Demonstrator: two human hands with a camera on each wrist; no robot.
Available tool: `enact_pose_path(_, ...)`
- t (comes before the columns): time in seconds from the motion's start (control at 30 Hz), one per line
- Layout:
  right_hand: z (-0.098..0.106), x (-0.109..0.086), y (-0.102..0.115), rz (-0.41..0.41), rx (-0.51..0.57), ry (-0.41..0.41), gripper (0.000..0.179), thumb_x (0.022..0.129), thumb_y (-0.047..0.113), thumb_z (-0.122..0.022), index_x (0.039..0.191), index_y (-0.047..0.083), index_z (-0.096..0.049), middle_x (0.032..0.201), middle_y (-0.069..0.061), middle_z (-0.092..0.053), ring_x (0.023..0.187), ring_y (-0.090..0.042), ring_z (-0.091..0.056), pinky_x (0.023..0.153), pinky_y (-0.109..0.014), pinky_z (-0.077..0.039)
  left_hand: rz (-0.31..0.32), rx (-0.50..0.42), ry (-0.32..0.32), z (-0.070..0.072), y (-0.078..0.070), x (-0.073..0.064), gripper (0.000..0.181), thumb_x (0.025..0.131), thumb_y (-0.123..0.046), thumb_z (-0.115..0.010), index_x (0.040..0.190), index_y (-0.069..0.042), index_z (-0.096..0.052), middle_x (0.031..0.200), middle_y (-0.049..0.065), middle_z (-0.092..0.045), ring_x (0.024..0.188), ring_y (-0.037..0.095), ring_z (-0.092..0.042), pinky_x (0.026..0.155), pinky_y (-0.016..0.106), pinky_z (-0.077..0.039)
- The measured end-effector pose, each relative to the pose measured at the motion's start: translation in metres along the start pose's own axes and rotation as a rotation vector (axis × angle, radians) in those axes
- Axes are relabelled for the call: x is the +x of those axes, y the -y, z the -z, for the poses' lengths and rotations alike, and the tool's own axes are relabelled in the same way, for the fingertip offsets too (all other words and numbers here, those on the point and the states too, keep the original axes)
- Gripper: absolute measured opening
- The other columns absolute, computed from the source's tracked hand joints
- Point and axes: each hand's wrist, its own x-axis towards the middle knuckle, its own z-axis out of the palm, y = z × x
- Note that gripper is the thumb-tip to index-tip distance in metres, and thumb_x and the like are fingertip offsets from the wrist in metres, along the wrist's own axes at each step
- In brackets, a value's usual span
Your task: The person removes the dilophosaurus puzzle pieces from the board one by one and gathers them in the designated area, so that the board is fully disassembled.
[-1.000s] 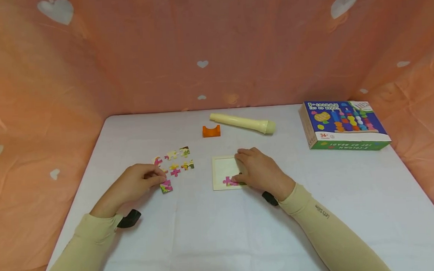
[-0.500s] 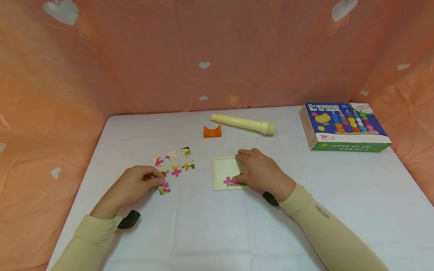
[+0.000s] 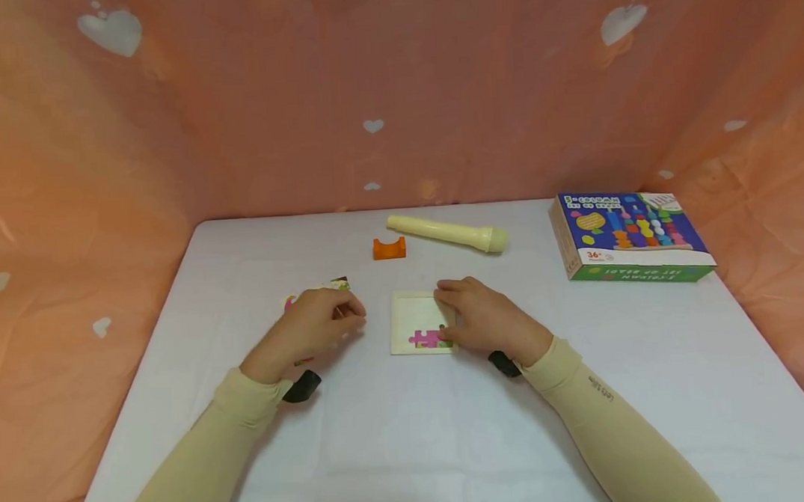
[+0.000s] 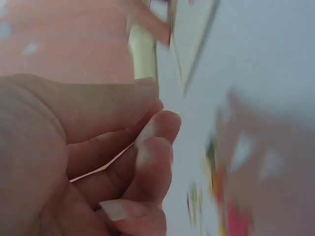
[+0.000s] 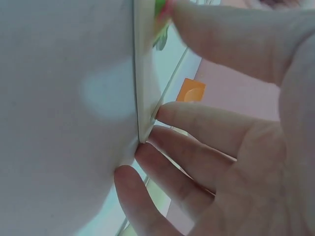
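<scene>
My right hand (image 3: 486, 315) holds the right side of a small pale puzzle tray (image 3: 413, 310). In the right wrist view the fingertips meet the tray's edge (image 5: 141, 73), while the thumb (image 5: 231, 39) rests at the pieces inside. Joined pink puzzle pieces (image 3: 424, 338) lie along the tray's lower edge. My left hand (image 3: 304, 326) is left of the tray, over the loose puzzle pieces (image 3: 340, 283), hiding most of them. Its thumb tip (image 4: 146, 91) lies against the fingers; I cannot tell whether a piece is between them.
Behind the tray are an orange block with a curved notch (image 3: 389, 248) and a pale yellow toy microphone (image 3: 445, 233). A bead-set box (image 3: 633, 233) stands at the back right of the white-covered table (image 3: 390, 439). Peach cloth (image 3: 381, 80) hangs around the table.
My left hand has moved right and slightly away from me, from the lower left pieces toward the tray, now covering most of the loose pieces. My right hand stays at the tray, its thumb slightly shifted.
</scene>
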Motion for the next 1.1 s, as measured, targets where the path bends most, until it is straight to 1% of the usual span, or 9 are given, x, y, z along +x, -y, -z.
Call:
enact_pose_path(0.07, 0.000, 0.000, 0.001, 0.002, 0.006, 0.009, 0.070, 0.096, 0.033, -0.082, 0.153, 0.000, -0.058, 0.166, -0.017, -0.051, 0.152, -0.038, -0.048, 0.123, -0.053, -0.045, -0.039, 0.018, 0.033, -0.015, -0.012, 0.012, 0.005, 0.099, -0.019, -0.078, 0.103, -0.017, -0.080, 0.094, -0.003, -0.074, 0.087, 0.014, -0.064, 0.081, 0.031, -0.054)
enact_pose_path(0.17, 0.000, 0.000, 0.003, 0.009, 0.001, 0.000, 0.070, 0.094, 0.030, -0.083, 0.153, 0.000, -0.059, 0.164, -0.017, -0.052, 0.151, -0.038, -0.049, 0.121, -0.053, -0.046, -0.068, 0.015, 0.086, -0.034, -0.029, 0.026, 0.004, 0.095, -0.018, -0.080, 0.099, -0.017, -0.079, 0.090, -0.005, -0.073, 0.084, 0.013, -0.063, 0.082, 0.031, -0.054)
enact_pose_path(0.2, 0.000, 0.001, 0.003, 0.012, -0.003, -0.005, 0.070, 0.094, 0.030, -0.084, 0.152, 0.000, -0.059, 0.164, -0.017, -0.053, 0.151, -0.038, -0.050, 0.121, -0.053, -0.047, -0.075, 0.016, 0.103, -0.039, -0.033, 0.029, 0.005, 0.094, -0.019, -0.081, 0.098, -0.016, -0.079, 0.090, -0.005, -0.072, 0.084, 0.013, -0.063, 0.081, 0.031, -0.053)
enact_pose_path(0.27, -0.001, 0.002, 0.004, 0.018, -0.005, -0.010, 0.069, 0.094, 0.029, -0.084, 0.152, 0.001, -0.059, 0.164, -0.017, -0.053, 0.151, -0.037, -0.050, 0.119, -0.053, -0.048, -0.070, 0.030, 0.127, -0.046, -0.041, 0.034, 0.008, 0.093, -0.021, -0.084, 0.097, -0.016, -0.079, 0.088, -0.005, -0.071, 0.083, 0.013, -0.062, 0.080, 0.032, -0.053)
enact_pose_path(0.33, -0.001, 0.003, 0.006, 0.025, -0.007, -0.009, 0.069, 0.094, 0.028, -0.084, 0.153, 0.002, -0.059, 0.164, -0.017, -0.053, 0.151, -0.037, -0.050, 0.119, -0.053, -0.049, -0.063, 0.054, 0.133, -0.050, -0.046, 0.036, 0.011, 0.091, -0.022, -0.086, 0.096, -0.016, -0.079, 0.088, -0.004, -0.069, 0.084, 0.014, -0.061, 0.080, 0.032, -0.052)
enact_pose_path(0.47, -0.002, 0.005, 0.006, 0.038, -0.033, -0.014, 0.068, 0.095, 0.028, -0.084, 0.152, 0.002, -0.059, 0.163, -0.016, -0.054, 0.149, -0.037, -0.051, 0.117, -0.053, -0.050, -0.052, 0.088, 0.129, -0.054, -0.050, 0.037, 0.015, 0.088, -0.023, -0.090, 0.094, -0.016, -0.079, 0.089, -0.003, -0.067, 0.087, 0.015, -0.059, 0.081, 0.033, -0.051)
enact_pose_path(0.67, -0.002, 0.002, 0.001, 0.027, -0.058, -0.014, 0.065, 0.094, 0.029, -0.084, 0.150, 0.004, -0.062, 0.163, -0.016, -0.055, 0.148, -0.037, -0.052, 0.117, -0.053, -0.051, -0.069, 0.066, 0.152, -0.059, -0.051, 0.039, 0.019, 0.087, -0.024, -0.092, 0.096, -0.015, -0.078, 0.090, -0.002, -0.066, 0.086, 0.016, -0.059, 0.080, 0.032, -0.051)
enact_pose_path(0.93, 0.000, -0.001, -0.001, 0.027, -0.056, -0.020, 0.066, 0.095, 0.029, -0.083, 0.151, 0.003, -0.061, 0.163, -0.016, -0.054, 0.149, -0.037, -0.051, 0.118, -0.053, -0.050, -0.040, 0.080, 0.135, -0.063, -0.055, 0.043, 0.021, 0.085, -0.024, -0.094, 0.095, -0.015, -0.078, 0.089, -0.002, -0.065, 0.087, 0.017, -0.058, 0.080, 0.033, -0.049)
enact_pose_path(1.1, 0.001, -0.001, -0.002, 0.041, -0.060, -0.018, 0.064, 0.095, 0.025, -0.082, 0.151, 0.002, -0.061, 0.164, -0.017, -0.053, 0.149, -0.038, -0.051, 0.117, -0.053, -0.050, -0.022, 0.071, 0.124, -0.064, -0.056, 0.044, 0.021, 0.085, -0.023, -0.094, 0.094, -0.015, -0.077, 0.085, -0.002, -0.066, 0.087, 0.018, -0.059, 0.080, 0.033, -0.049)
